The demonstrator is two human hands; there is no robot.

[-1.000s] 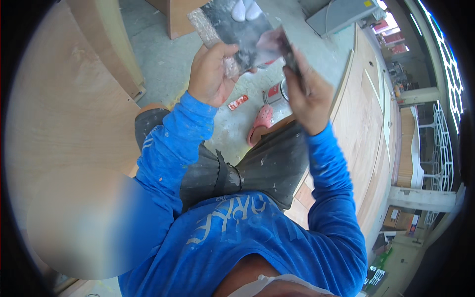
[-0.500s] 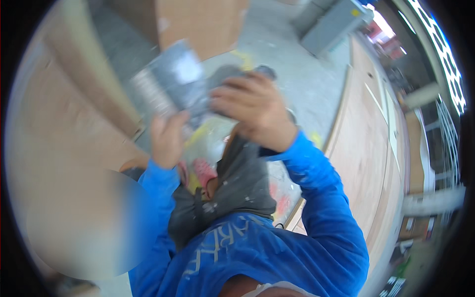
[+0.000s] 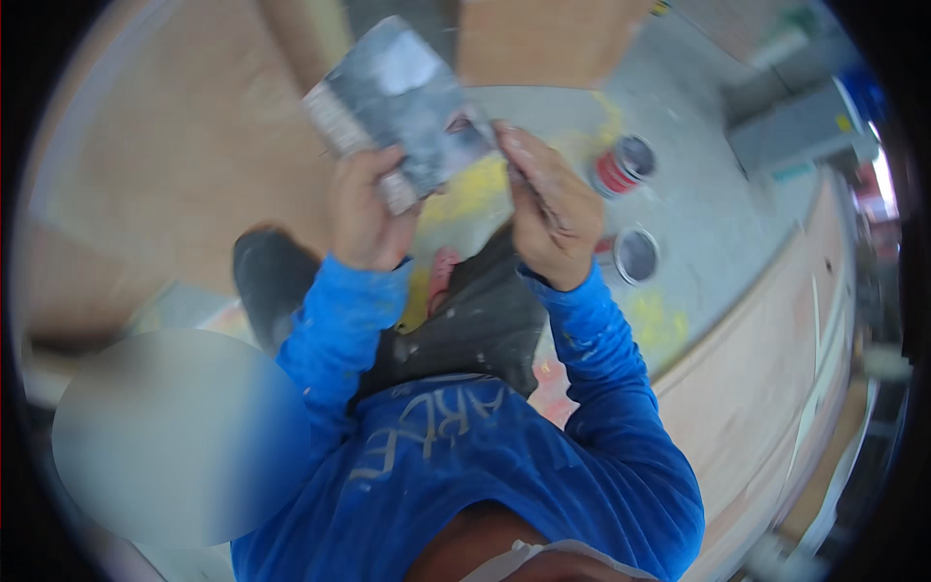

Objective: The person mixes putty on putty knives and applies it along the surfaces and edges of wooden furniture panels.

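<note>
In front of me a flat grey box [image 3: 402, 102] with a shiny, smeared top and a pale printed side is tilted up. My left hand [image 3: 373, 209] grips its near lower corner, thumb on top. The fingers of my right hand [image 3: 558, 213] are pressed together at the box's right edge, with fingertips close to or touching it. Anything small between those fingers is hidden. Dried pale smears mark the right hand. Motion blurs the picture somewhat.
Two open cans, a red-labelled can [image 3: 621, 167] and a nearer can [image 3: 635, 256], stand on the paint-stained floor [image 3: 698, 194]. Wooden panels [image 3: 175, 136] lie left, and long boards [image 3: 756, 359] right. A brown wooden box [image 3: 548, 39] and grey cabinet [image 3: 800, 131] stand ahead.
My view has swung left, so the surroundings shift right. The right hand has turned from lying over the box's right side to pointing at its edge; the left keeps its grip.
</note>
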